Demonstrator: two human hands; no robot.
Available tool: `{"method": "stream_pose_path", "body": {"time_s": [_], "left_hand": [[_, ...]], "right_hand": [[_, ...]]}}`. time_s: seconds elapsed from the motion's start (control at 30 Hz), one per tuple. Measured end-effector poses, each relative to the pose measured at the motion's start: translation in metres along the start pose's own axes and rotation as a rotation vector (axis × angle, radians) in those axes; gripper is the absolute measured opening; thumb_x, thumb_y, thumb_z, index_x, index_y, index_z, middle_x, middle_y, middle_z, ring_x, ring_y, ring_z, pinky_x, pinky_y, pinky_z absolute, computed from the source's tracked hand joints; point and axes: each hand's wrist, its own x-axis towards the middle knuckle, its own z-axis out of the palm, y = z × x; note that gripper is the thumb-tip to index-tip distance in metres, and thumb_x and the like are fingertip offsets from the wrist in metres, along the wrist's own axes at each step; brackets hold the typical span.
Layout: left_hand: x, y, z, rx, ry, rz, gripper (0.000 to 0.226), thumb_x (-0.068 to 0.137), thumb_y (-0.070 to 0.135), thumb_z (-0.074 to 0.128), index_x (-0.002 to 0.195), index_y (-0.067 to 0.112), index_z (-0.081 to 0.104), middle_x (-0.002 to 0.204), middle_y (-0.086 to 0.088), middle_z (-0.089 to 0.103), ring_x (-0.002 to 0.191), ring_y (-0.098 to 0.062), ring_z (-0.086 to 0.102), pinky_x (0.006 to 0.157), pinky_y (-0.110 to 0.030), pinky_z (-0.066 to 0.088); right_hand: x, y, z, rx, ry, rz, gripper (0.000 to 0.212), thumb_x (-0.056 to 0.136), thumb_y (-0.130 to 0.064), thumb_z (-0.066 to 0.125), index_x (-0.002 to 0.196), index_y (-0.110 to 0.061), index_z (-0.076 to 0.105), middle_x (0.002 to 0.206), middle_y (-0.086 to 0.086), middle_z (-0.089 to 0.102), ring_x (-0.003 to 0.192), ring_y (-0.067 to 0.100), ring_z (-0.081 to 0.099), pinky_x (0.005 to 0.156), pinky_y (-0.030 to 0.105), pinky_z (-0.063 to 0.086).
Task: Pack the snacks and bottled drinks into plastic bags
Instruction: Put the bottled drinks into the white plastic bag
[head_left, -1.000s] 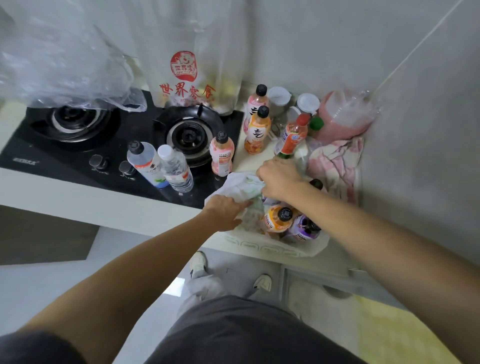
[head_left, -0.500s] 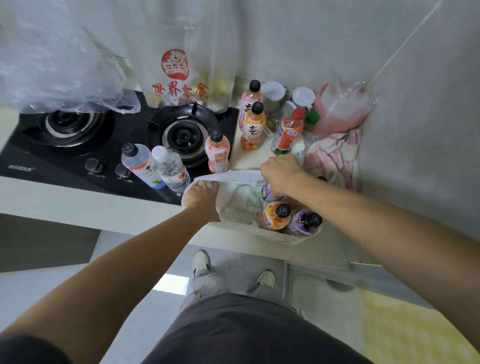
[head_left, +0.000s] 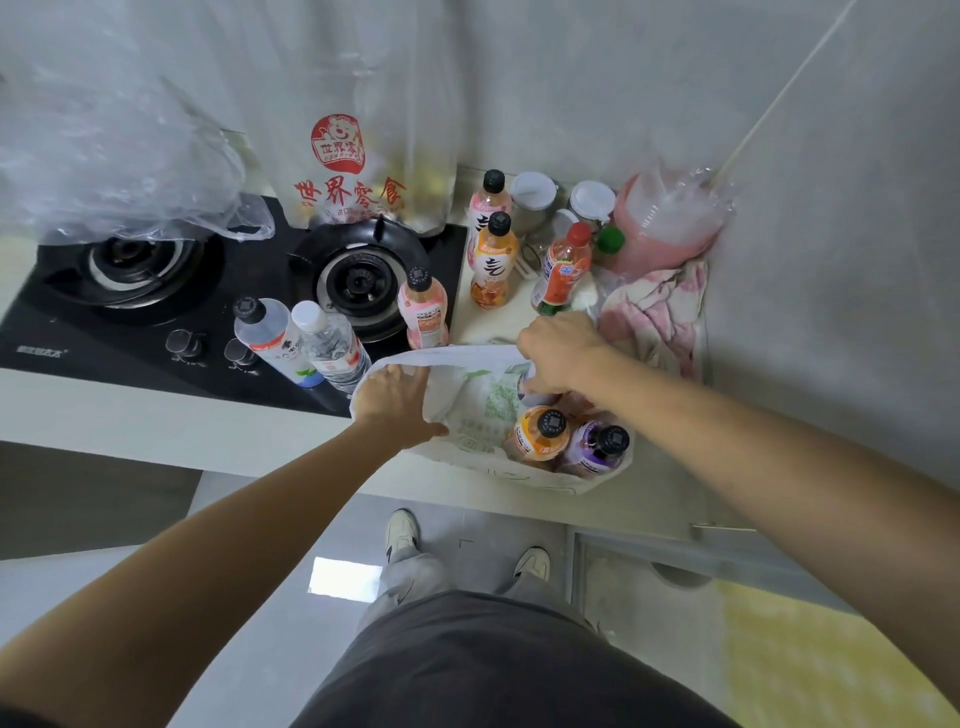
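A white plastic bag (head_left: 467, 410) with green print lies open on the counter edge. An orange bottle (head_left: 537, 434) and a purple bottle (head_left: 597, 447) stand inside it. My left hand (head_left: 397, 402) grips the bag's left rim. My right hand (head_left: 558, 353) holds the far rim above the bottles; its fingertips are hidden. Loose on the stove stand a clear black-capped bottle (head_left: 265, 332), a water bottle (head_left: 330, 345) and a pink bottle (head_left: 423, 306). Behind them stand an orange bottle (head_left: 493, 265), a pink bottle (head_left: 488, 202) and a red-capped bottle (head_left: 563, 267).
A black gas stove (head_left: 130, 312) fills the left counter. A tall clear bag with red print (head_left: 343, 171) stands behind the burner, a crumpled clear bag (head_left: 104, 171) at far left. Jars (head_left: 532, 200), a pink bagged jug (head_left: 667, 218) and a cloth (head_left: 660, 312) crowd the right corner.
My left hand has pulled the bag's rim out to the left, spreading the mouth wide. My right hand stays at the far rim. The bottles inside now show more plainly.
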Motion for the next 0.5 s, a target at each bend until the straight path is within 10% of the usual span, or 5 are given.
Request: {"method": "stream_pose_path", "body": {"time_s": [0.37, 0.5], "left_hand": [[-0.050, -0.021, -0.030, -0.138, 0.453, 0.131, 0.050, 0.091, 0.060, 0.056, 0.119, 0.019, 0.053, 0.106, -0.001, 0.056, 0.099, -0.025, 0.058, 0.055, -0.034, 0.047], [-0.069, -0.039, -0.048, -0.182, 0.613, 0.072, 0.042, 0.093, 0.049, 0.061, 0.119, 0.018, 0.049, 0.112, -0.001, 0.050, 0.097, -0.023, 0.054, 0.049, -0.029, 0.034]], "right_hand": [[0.013, -0.020, -0.030, 0.335, 0.196, 0.010, 0.048, 0.093, -0.056, 0.061, 0.123, -0.018, 0.064, 0.118, 0.007, 0.068, 0.107, 0.033, 0.066, 0.082, 0.043, 0.056], [0.027, -0.036, -0.050, 0.434, 0.291, 0.020, 0.050, 0.096, -0.055, 0.060, 0.130, -0.020, 0.053, 0.115, 0.006, 0.069, 0.106, 0.032, 0.067, 0.062, 0.034, 0.036]]}}
